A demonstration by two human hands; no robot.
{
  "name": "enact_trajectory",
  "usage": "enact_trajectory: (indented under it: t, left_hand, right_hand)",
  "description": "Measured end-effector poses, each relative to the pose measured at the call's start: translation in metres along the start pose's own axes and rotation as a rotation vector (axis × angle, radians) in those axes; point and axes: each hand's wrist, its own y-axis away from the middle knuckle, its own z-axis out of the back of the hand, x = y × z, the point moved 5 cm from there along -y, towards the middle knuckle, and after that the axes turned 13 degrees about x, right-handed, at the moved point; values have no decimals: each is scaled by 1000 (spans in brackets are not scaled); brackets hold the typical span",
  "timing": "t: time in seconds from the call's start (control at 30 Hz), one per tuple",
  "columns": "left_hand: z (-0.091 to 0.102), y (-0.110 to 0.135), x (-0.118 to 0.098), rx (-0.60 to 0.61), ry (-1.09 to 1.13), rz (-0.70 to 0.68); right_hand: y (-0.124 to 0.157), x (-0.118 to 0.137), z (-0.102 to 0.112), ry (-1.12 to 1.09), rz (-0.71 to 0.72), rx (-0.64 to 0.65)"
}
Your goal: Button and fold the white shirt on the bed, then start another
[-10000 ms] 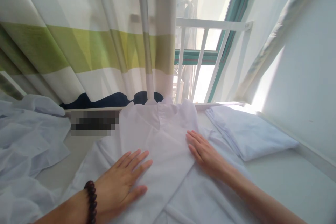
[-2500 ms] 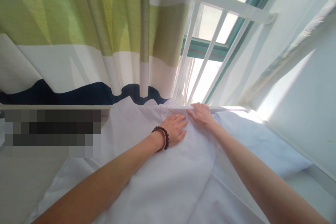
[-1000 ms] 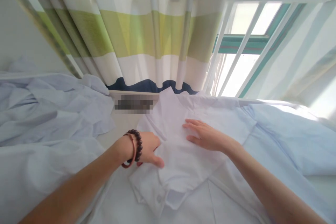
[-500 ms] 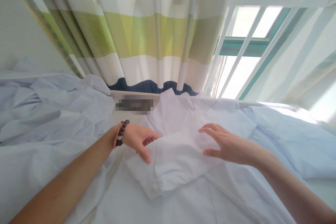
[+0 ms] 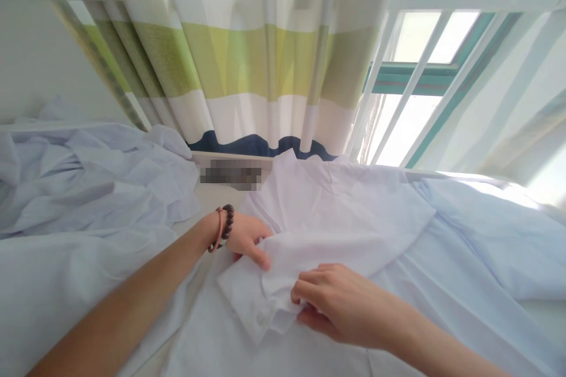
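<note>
A white shirt lies spread on the table in front of me, its collar end toward the curtain. A sleeve is folded across its front, with the cuff near the middle. My left hand, with a bead bracelet on its wrist, pinches the sleeve's upper edge. My right hand has its fingers curled on the sleeve fabric just right of the cuff.
A heap of crumpled pale-blue cloth fills the left. A folded pale-blue garment lies at the right. A striped curtain and a window with white bars stand behind the table's far edge.
My right hand has come down and toward me from the shirt's chest to the sleeve near the cuff, and its fingers have curled shut. My left hand stays at the sleeve's edge.
</note>
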Motion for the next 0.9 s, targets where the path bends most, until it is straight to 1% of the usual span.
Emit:
enact_trajectory:
  t: [0.07, 0.1, 0.2, 0.23, 0.33, 0.43, 0.5, 0.57, 0.67, 0.77, 0.83, 0.9]
  left_hand:
    - [-2, -2, 9, 121, 152, -35]
    - [-1, -2, 13, 149, 188, -55]
    - [4, -1, 19, 111, 215, -96]
    - [5, 0, 20, 89, 212, -81]
    - [6, 2, 19, 28, 173, 20]
    - [5, 3, 11, -28, 62, 71]
    - [4, 3, 5, -60, -15, 85]
    - [3, 1, 2, -62, -27, 85]
    - [1, -4, 1, -34, 17, 77]
    - [3, -7, 1, -60, -61, 57]
    - [5, -9, 0, -85, -106, 36]
    - [5, -9, 1, -73, -76, 23]
  right_hand:
    - [-1, 5, 0, 33, 41, -37]
    - [-1, 7, 1, 35, 64, -59]
    - [-1, 9, 3, 33, 101, -95]
    - [-1, 8, 2, 39, 98, -90]
    - [-2, 5, -3, 38, 72, -61]
    - [-4, 5, -9, 15, 73, -83]
    - [-5, 8, -12, 45, 102, -113]
    - [-6, 12, -15, 119, 143, -149]
    - [-7, 15, -12, 232, 170, -249]
    - [-9, 17, -8, 292, 194, -350]
    - [-11, 19, -8, 298, 223, -378]
    - [-15, 23, -11, 288, 246, -370]
